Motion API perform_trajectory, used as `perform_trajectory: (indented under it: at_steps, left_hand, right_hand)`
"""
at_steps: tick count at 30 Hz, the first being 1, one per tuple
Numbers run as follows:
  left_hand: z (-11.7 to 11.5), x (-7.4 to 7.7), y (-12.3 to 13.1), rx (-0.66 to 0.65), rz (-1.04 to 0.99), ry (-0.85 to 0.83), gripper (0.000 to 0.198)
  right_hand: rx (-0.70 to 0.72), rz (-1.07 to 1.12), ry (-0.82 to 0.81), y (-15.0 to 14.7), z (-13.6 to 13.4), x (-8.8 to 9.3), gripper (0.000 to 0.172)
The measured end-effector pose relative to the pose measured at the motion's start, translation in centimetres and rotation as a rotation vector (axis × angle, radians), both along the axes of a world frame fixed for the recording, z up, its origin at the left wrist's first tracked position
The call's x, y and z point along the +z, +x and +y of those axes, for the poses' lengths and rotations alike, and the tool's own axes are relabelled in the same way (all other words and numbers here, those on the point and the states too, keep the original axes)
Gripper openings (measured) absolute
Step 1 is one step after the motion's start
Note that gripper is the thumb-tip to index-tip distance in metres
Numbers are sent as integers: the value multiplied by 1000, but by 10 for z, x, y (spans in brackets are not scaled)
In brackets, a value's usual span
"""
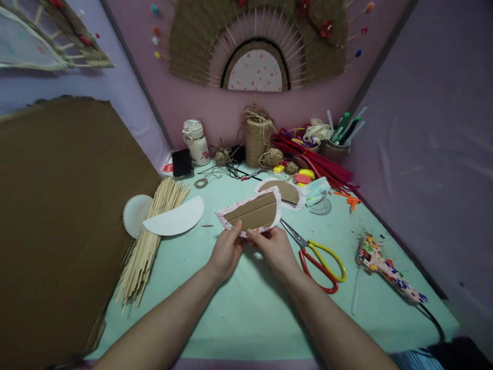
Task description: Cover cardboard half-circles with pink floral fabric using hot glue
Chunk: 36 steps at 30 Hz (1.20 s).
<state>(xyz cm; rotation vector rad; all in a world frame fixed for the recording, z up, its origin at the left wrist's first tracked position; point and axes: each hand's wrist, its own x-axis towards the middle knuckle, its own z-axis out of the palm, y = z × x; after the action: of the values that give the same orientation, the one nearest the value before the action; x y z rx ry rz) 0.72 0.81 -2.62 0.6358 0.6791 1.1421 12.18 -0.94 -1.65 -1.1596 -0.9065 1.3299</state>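
Between my two hands I hold a half-round cardboard piece (252,210) edged with white, pink-patterned covering. My left hand (227,249) pinches its lower edge, thumb on the cardboard. Close beside it, my right hand (275,249) grips the same edge, thumb on top and the other fingers underneath. Scissors (308,244) with one red and one yellow handle lie just right of my right hand. A second half-round cardboard piece (283,191), on a white backing, lies behind the held one.
A white paper half-circle (177,218) rests across a bundle of thin sticks (148,246) at left. A flowered glue gun (389,270) lies at right. Along the back stand a bottle (197,144), a twine spool (258,139) and a pen cup (335,149). Large cardboard (65,221) stands at left.
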Motion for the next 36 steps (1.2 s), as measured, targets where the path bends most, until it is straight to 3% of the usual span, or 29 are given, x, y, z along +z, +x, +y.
perform_trajectory:
  at_steps: [9,14,19,21,24,27,28,32,36]
  left_hand:
    - [2,1,2,-4,-101,25,35]
    - [5,4,1,-20,-182,0,43]
    - [11,12,-15,-35,-221,-68,46]
    - [11,14,-19,-63,-224,-82,46]
    - [8,17,-20,-93,-225,-103,48]
    - [5,19,-17,-106,-219,-156,46]
    - [5,19,-16,-118,-217,-166,46]
    - [6,17,-15,-114,-190,-182,46]
    - [4,15,-16,-135,-164,-185,43]
  right_hand:
    - [-45,14,29,4,7,-4,30]
    - [31,-47,49,2,8,-7,27]
    - [120,-282,116,12,-24,12,32]
    - [83,-453,171,30,-48,24,29]
    - [-147,-714,131,80,-84,33,27]
    - [-427,-1024,-27,148,-111,24,35]
    - [-460,-1142,-112,171,-118,18,38]
    - [-382,-1536,-301,229,-132,-6,47]
    - [-275,-1587,-406,239,-120,-26,60]
